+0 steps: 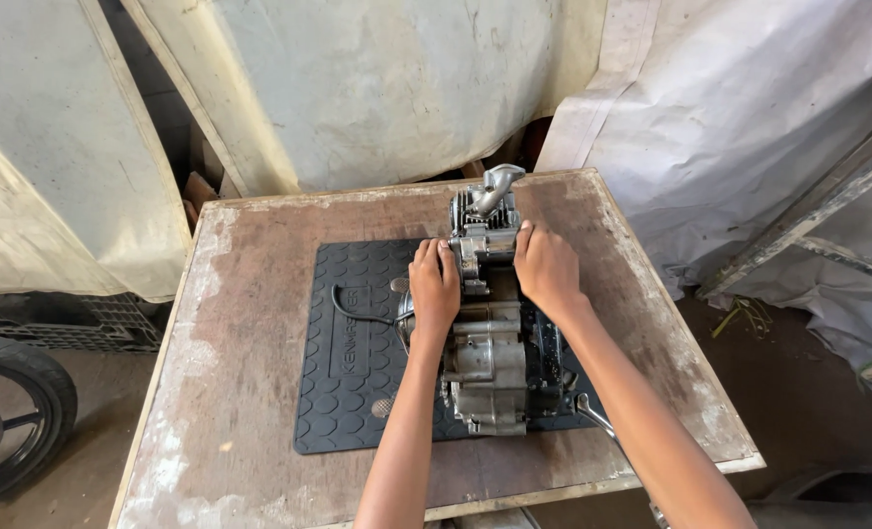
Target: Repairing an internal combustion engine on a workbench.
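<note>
**Both hands on a small engine**

A grey metal engine (490,323) lies on a black rubber mat (348,362) in the middle of a worn wooden surface (240,294). The left hand (434,289) presses on the engine's left side, fingers curled over its upper part – the right hand (545,266) grips the opposite side, fingers bent around the casing. Neither hand holds anything loose. A black cable (357,309) curls off the engine across the mat. A metal lever (592,413) sticks out near the right forearm. A motorcycle wheel (10,416) stands at the far left, and pale sheets (387,88) hang behind.
</note>
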